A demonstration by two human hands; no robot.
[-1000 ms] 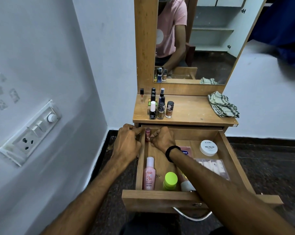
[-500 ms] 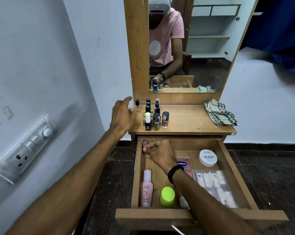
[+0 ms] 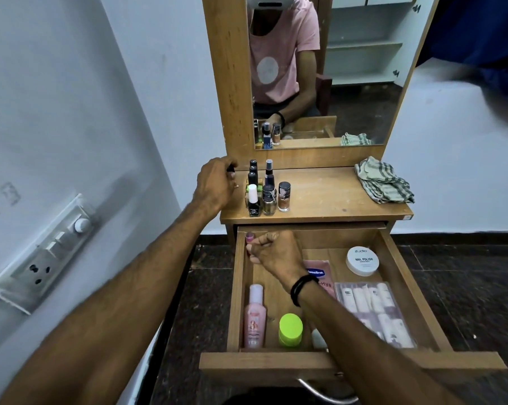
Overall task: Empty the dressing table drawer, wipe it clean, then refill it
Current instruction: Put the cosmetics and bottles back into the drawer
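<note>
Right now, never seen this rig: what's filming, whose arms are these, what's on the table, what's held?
There is no machine here. A person wears one wide-angle camera on the head, so the single picture looks forward and down along their own arms. The mirror shows that same person.

The left hand is up on the tabletop, fingers curled round a dark-capped bottle beside a cluster of nail polish bottles. A checked cloth lies at the right.

The right hand reaches into the open drawer and pinches a small pink bottle at its back left corner.

Also in the drawer are a tall pink bottle, a green-lidded jar, a white tub marked nail polish, a Vaseline sachet and a clear pack of tubes.
</note>
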